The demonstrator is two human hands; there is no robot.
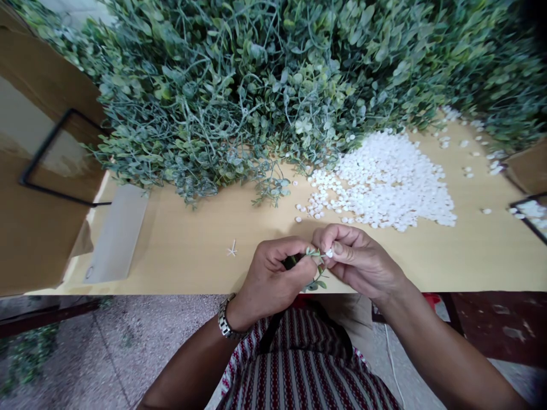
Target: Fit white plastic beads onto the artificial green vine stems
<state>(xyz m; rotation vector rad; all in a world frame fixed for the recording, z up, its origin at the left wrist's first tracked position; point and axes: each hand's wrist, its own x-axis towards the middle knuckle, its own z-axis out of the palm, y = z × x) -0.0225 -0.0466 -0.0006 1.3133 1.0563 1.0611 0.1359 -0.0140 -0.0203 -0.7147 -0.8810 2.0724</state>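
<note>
A: Hands first, quick. Grip state?

B: Left hand [276, 279]: thumb and forefinger pinched nearly closed on the sprig [319, 283], leaves poking out between and below the fingers. Right hand [361, 262]: fingertips closed on a white bit [329, 253], at the sprig's stem end.

A: Where's that?

B: Near side of the table [183, 245], around the middle, just by the near edge. Whether the bit is seated on the stem, can't tell; fingers hide the join.

A: Doing it well?

B: My take: left pinch close to the stem end, since thin stem likely bends. Bit square to the stem, light push along its line, no sideways twist. Leaves out of the join.

A: Slip risk?

B: Small bit, probably rolls off if squeezed at the rim. Flat of the thumb is better.

A: Edges, room?

B: Near edge runs right under the hands, so a dropped bit could go to the floor. The white pile [388, 182] sits far and right, beyond the right hand; wide elbow swings could scatter it. Greenery [256, 85] walls the far side. Best room is left, between the hands and the pale strip [117, 236]; mind the star piece [232, 249].
</note>
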